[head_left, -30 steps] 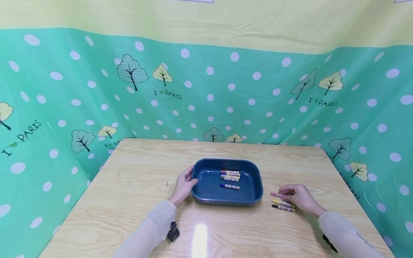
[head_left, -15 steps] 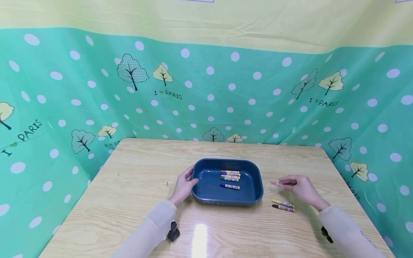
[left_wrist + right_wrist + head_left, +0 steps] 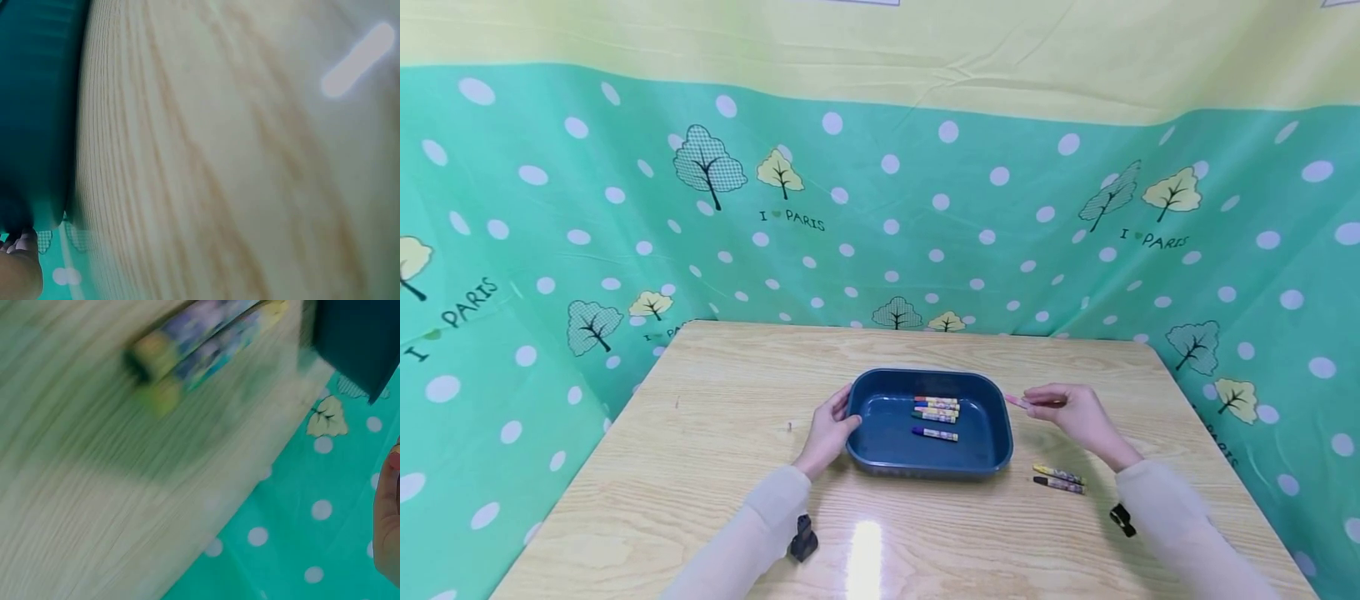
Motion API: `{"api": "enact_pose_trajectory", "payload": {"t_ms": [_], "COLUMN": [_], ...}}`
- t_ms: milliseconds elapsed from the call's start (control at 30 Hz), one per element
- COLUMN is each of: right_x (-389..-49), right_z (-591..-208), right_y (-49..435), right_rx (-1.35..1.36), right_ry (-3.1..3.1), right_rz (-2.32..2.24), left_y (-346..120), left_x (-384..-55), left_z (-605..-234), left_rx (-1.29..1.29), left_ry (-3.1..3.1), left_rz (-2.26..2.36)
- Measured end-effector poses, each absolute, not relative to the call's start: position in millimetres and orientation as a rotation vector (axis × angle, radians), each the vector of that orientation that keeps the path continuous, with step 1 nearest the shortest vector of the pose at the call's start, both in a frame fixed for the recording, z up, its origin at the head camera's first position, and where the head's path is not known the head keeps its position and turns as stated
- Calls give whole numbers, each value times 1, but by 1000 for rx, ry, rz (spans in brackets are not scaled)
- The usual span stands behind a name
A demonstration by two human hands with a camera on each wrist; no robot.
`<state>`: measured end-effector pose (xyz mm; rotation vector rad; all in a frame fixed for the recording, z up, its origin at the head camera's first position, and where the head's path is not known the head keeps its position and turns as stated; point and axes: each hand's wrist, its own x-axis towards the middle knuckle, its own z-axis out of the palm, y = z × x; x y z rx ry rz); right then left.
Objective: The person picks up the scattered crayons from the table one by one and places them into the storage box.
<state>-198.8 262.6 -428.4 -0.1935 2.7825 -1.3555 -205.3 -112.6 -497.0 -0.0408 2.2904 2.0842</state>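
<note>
A dark blue plastic basin (image 3: 928, 468) stands mid-table in the head view. My left hand (image 3: 824, 433) grips its left end, thumb at the rim and fingers along the outside; the left wrist view catches only part of that hand (image 3: 20, 265) beside the wall. Between thumb and fingers, my right hand (image 3: 1071, 414) pinches a pink crayon (image 3: 1017, 402), whose tip is right at the basin's right rim. Inside the basin lie several paper-wrapped crayons, with a dark blue crayon (image 3: 936, 434) apart from the group. At the right wrist view's edge, part of my right hand (image 3: 389, 531) shows.
Right of the basin, a yellow crayon (image 3: 1059, 474) and a black crayon (image 3: 1060, 485) lie side by side on the wooden table (image 3: 722, 383). A green dotted curtain (image 3: 790, 275) hangs behind the table and at both sides.
My right hand has lifted the pink crayon from beside the yellow one and carried it up and left to the basin's right rim. The left hand and basin have stayed put.
</note>
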Motion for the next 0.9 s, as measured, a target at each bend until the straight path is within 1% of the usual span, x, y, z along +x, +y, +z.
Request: {"api": "enact_pose_trajectory", "payload": {"t_ms": [233, 467, 533, 767, 900], "right_x": [-205, -210, -210, -212, -214], "right_z": [-425, -431, -432, -437, -444], "right_y": [238, 216, 209, 187, 178], "right_rx": [-183, -197, -206, -278, -332], "right_ry": [2727, 2691, 2694, 2686, 2682], "right_rz": [-1375, -1404, -1393, -1388, -1387], "left_y": [-113, -110, -110, -113, -113], "left_x": [-205, -191, -190, -202, -204], "left_z": [-497, -465, -465, -490, -494], "left_rx": [-19, -10, -1, -27, -29], "left_ry": [2286, 2259, 2271, 2257, 2280], "left_rz": [2093, 2092, 2083, 2095, 2082]}}
